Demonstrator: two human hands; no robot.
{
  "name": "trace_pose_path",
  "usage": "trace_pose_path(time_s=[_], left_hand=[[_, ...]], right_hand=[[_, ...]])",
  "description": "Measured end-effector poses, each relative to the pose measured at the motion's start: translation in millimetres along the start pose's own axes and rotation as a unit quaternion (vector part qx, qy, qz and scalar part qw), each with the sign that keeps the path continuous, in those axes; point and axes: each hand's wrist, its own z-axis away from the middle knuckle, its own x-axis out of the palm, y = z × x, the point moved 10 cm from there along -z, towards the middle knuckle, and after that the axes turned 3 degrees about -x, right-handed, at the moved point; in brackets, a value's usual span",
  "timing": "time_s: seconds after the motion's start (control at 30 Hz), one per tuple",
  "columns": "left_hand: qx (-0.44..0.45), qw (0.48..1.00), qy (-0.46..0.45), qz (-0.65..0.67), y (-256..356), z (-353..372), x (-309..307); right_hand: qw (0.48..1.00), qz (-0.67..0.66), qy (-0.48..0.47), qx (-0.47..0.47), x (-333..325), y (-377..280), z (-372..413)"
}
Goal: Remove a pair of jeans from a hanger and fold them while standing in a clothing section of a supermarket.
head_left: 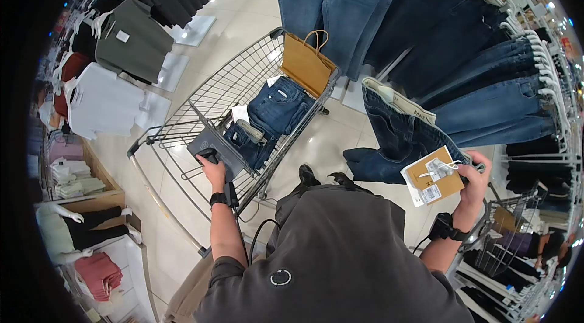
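Note:
My right hand (pixel 474 178) is closed on the waistband of a pair of dark blue jeans (pixel 392 140), which hang to its left. Brown and white paper tags (pixel 435 177) with barcode stickers dangle by the fingers. On the other side, my left hand (pixel 213 171) is wrapped around a small black hand-held device (pixel 208 154) above the grey flap (pixel 213 146) of a wire shopping cart (pixel 193 107). Inside the cart lie folded jeans (pixel 281 104) with white labels, and a brown paper bag (pixel 307 66) stands at its far end.
Racks of hanging jeans (pixel 493 95) curve around the right, close to the held pair. Grey and white tops (pixel 134 40) hang at the left. Below them are a shelf of folded clothes (pixel 73 177) and a mannequin (pixel 58 225). Another cart (pixel 505 238) and a person (pixel 541 247) appear far right.

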Motion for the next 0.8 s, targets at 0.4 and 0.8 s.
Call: trace_pose_path(time_s=[0.4, 0.8], left_hand=[[0.051, 0.997, 0.001, -0.049, 37.9, 3.5, 28.1], [0.088, 0.993, 0.068, 0.032, 42.2, 2.8, -6.4]], right_hand=[[0.997, 0.040, 0.058, 0.015, -13.1, 0.9, 34.5], [0.996, 0.082, -0.002, 0.040, 24.1, -29.0, 21.9]])
